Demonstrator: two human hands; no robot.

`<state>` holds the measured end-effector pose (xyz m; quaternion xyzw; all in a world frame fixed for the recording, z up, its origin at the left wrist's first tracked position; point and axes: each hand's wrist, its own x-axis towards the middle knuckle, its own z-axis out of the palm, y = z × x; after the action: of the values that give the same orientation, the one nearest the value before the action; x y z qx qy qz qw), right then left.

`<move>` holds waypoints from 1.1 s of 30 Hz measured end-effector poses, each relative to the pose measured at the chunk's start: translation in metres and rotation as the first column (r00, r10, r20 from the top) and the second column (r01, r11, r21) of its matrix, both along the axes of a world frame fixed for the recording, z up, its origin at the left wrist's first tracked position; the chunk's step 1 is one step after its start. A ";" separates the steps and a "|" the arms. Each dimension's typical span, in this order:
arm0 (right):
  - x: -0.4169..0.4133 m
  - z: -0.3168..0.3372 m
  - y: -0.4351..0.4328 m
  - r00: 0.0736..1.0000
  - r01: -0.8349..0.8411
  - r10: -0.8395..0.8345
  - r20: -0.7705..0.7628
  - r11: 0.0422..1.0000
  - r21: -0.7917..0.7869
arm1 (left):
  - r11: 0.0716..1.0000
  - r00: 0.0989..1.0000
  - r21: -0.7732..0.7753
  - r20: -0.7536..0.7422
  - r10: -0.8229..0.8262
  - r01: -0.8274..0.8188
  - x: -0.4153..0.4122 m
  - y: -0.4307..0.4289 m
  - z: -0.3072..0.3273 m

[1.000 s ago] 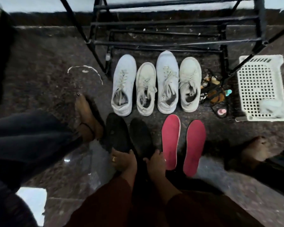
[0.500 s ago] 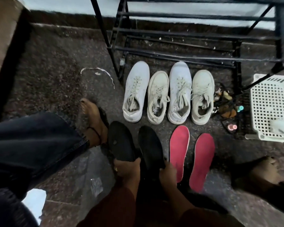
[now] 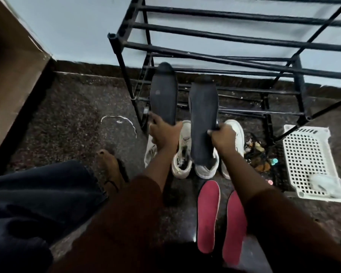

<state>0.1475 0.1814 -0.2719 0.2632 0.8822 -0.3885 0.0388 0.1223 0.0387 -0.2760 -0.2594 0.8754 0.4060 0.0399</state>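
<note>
Insoles, both black insoles (image 3: pixel 162 93), are now being held up over the white shoes (image 3: pixel 182 154), having left the floor (image 3: pixel 77 115) a second ago. The left hand (image 3: pixel 164 133) and right hand (image 3: pixel 222 137) are each gripping one in curled fingers (image 3: pixel 178 125). Refitting is probably starting; the red insoles (image 3: pixel 208 213) are waiting.

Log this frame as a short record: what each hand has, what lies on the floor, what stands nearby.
left hand: grips a dark insole, held up above the white shoes
right hand: grips the second dark insole, also held up
floor: four white shoes in a row; two red insoles nearer the person
nearby: black metal rack behind the shoes; white basket at right
</note>
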 end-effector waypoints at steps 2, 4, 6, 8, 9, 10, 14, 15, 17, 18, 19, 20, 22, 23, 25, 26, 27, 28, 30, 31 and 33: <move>-0.047 0.009 0.007 1.000 0.010 -0.010 0.006 1.000 -0.003 | 0.998 0.998 -0.035 0.033 -0.048 0.049 -0.047 0.003 0.012; -0.090 0.014 0.013 0.999 0.023 -0.024 0.032 0.999 0.029 | 0.993 0.996 -0.079 0.047 -0.082 0.086 -0.083 0.005 0.016; -0.123 0.014 0.015 0.996 0.018 -0.023 0.080 0.998 0.061 | 0.986 0.992 -0.120 0.053 -0.113 0.118 -0.108 0.007 0.017; -0.145 0.013 0.016 0.995 -0.005 -0.005 0.100 0.995 0.103 | 0.975 0.987 -0.158 0.074 -0.145 0.155 -0.125 0.009 0.017; -0.153 0.013 0.016 0.995 -0.019 0.005 0.099 0.991 0.133 | 0.970 0.984 -0.177 0.086 -0.156 0.169 -0.131 0.011 0.016; -0.158 0.012 0.016 0.995 -0.033 0.018 0.095 0.988 0.154 | 0.965 0.982 -0.194 0.094 -0.162 0.178 -0.135 0.012 0.014; -0.158 0.010 0.017 0.992 -0.036 0.019 0.121 0.989 0.141 | 0.949 0.977 -0.246 0.131 -0.170 0.198 -0.139 0.019 0.009; -0.153 0.012 0.017 0.995 -0.015 0.003 0.103 0.993 0.116 | 0.948 0.979 -0.258 0.131 -0.159 0.189 -0.137 0.021 0.009; -0.136 0.017 0.020 0.998 0.036 -0.040 0.050 0.996 0.079 | 0.945 0.988 -0.291 0.077 -0.134 0.150 -0.125 0.027 0.011; -0.122 0.017 0.022 0.997 0.076 -0.079 0.026 0.993 0.087 | 0.938 0.990 -0.319 0.008 -0.138 0.133 -0.114 0.031 0.010; -0.103 0.014 0.024 0.992 0.123 -0.124 0.002 0.987 0.102 | 0.931 0.983 -0.347 -0.097 -0.157 0.114 -0.098 0.036 0.007; -0.081 0.008 0.027 0.985 0.170 -0.168 -0.030 0.979 0.113 | 0.927 0.958 -0.364 -0.221 -0.181 0.092 -0.078 0.043 0.002; -0.022 -0.014 0.028 0.972 0.234 -0.227 -0.066 0.965 0.117 | 0.936 0.898 -0.344 -0.386 -0.212 0.073 -0.028 0.058 -0.011; 0.013 -0.025 0.027 0.970 0.242 -0.238 -0.046 0.962 0.124 | 0.940 0.891 -0.327 -0.394 -0.226 0.094 0.000 0.066 -0.021; 0.085 -0.049 0.024 0.972 0.230 -0.236 0.023 0.961 0.154 | 0.922 0.908 -0.350 -0.311 -0.281 0.165 0.059 0.080 -0.046; 0.121 -0.062 0.024 0.971 0.217 -0.231 0.064 0.961 0.173 | 0.909 0.922 -0.362 -0.240 -0.304 0.206 0.089 0.087 -0.059; 0.155 -0.074 0.026 0.961 0.218 -0.245 0.127 0.956 0.195 | 0.906 0.938 -0.342 -0.149 -0.313 0.249 0.117 0.093 -0.074; 0.185 -0.086 0.028 0.932 0.238 -0.283 0.225 0.949 0.208 | 0.912 0.950 -0.295 -0.041 -0.310 0.285 0.143 0.098 -0.086; 0.232 -0.105 0.032 0.806 0.278 -0.342 0.484 0.939 0.202 | 0.918 0.923 -0.180 0.229 -0.310 0.353 0.188 0.104 -0.104; 0.250 -0.115 0.032 0.745 0.278 -0.333 0.578 0.943 0.184 | 0.916 0.875 -0.138 0.377 -0.304 0.377 0.207 0.106 -0.113; 0.275 -0.130 0.029 0.689 0.252 -0.287 0.666 0.956 0.151 | 0.928 0.793 -0.104 0.560 -0.242 0.357 0.237 0.105 -0.128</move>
<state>0.4223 0.2100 -0.4018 0.5143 0.7668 -0.2451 0.2956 0.3591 0.1441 -0.4036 -0.2228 0.8956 0.2135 0.3206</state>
